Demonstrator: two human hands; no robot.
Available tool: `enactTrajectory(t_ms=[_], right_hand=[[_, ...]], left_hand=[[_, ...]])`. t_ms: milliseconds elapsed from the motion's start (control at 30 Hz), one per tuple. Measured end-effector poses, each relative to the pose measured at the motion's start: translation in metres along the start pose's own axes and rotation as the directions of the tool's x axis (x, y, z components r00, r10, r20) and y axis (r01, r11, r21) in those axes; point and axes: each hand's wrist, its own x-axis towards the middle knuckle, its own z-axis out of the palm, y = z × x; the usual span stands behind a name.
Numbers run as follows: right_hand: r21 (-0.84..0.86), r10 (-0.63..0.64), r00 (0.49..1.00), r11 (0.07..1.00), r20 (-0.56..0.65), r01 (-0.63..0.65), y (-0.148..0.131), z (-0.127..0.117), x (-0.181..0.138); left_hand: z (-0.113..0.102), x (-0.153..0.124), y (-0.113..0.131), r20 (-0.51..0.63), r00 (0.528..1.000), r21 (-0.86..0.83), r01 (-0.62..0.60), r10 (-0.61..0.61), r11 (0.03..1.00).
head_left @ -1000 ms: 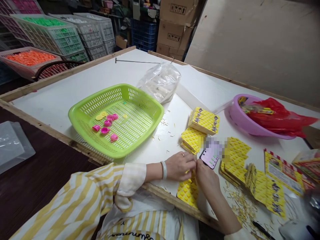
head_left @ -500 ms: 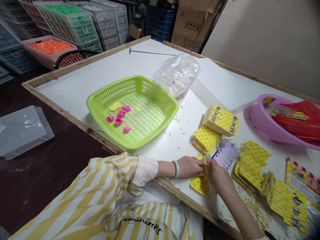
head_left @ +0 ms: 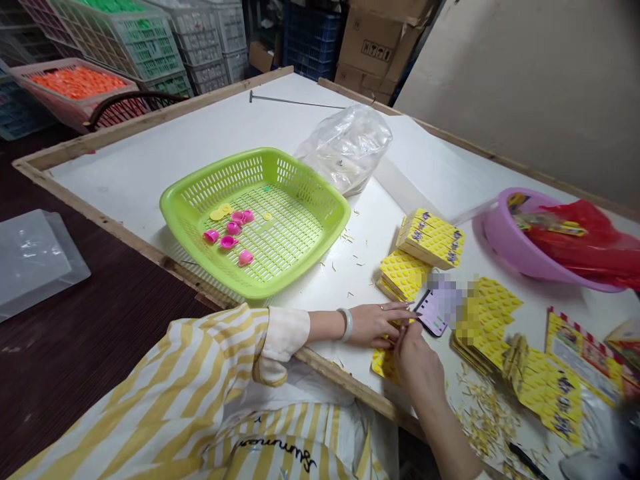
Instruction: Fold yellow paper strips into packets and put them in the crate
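Note:
My left hand (head_left: 380,322) lies flat with fingers stretched out on a yellow patterned card (head_left: 383,363) at the table's near edge. My right hand (head_left: 416,355) meets it from the right, fingers curled in a pinch at the same card; what the fingertips grip is hidden. A phone (head_left: 436,311) rests on stacks of yellow cards just beyond both hands. More yellow card stacks (head_left: 431,238) sit further back.
A green basket (head_left: 300,233) with a few pink and yellow caps (head_left: 228,233) stands to the left. A clear plastic bag (head_left: 346,148) lies behind it. A purple bowl (head_left: 505,241) holds red packaging at right. Paper scraps (head_left: 483,413) litter the near right. Crates and cartons line the back.
My left hand has flattened from a pinch onto the card. My right hand has dropped slightly nearer over the card. The view has shifted a little to the right.

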Motion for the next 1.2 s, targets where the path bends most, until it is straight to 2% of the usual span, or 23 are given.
enactTrajectory(t_ms=[67,133,233,367,500,567,767,933,1100,1200], right_hand=[[0.188,0.013,0.994,0.982,-0.109,0.007,0.008,0.01,-0.009],[0.38,0.07,0.967,0.924,-0.246,0.03,0.015,0.022,-0.019],[0.55,0.16,0.928,0.833,-0.336,0.056,0.019,0.035,-0.029],[0.708,0.249,0.91,0.703,-0.332,0.066,0.014,0.042,-0.038],[0.802,0.208,0.948,0.593,-0.242,0.075,0.012,0.046,-0.044],[0.801,0.162,0.958,0.591,-0.236,0.097,0.013,0.049,-0.047],[0.709,0.055,0.968,0.69,-0.247,0.142,0.017,0.052,-0.054],[0.706,0.062,0.978,0.701,-0.201,0.101,0.014,0.044,-0.057],[0.679,0.051,0.97,0.723,-0.236,0.127,0.009,0.042,-0.055],[0.667,0.078,0.969,0.739,-0.233,0.101,0.007,0.045,-0.055]], left_hand=[[0.001,0.0,-0.001,-0.015,1.0,-0.019,0.007,-0.007,1.0],[0.001,-0.001,0.0,-0.03,1.0,-0.033,0.005,-0.006,0.999],[0.001,-0.003,0.002,-0.046,0.999,-0.045,-0.001,-0.001,0.999],[0.002,-0.004,0.003,-0.067,0.998,-0.051,-0.01,0.007,0.999],[0.002,-0.004,0.002,-0.07,0.997,-0.034,-0.03,0.028,0.999],[0.002,-0.004,0.002,-0.069,0.997,-0.028,-0.04,0.038,0.999],[-0.002,-0.007,0.006,0.004,0.997,-0.019,-0.072,0.072,0.997],[-0.005,-0.007,0.012,0.025,0.998,-0.021,-0.049,0.049,0.999],[-0.004,-0.006,0.012,0.051,0.998,-0.048,-0.045,0.047,0.998],[-0.005,-0.007,0.011,0.065,0.997,-0.065,-0.045,0.05,0.997]])
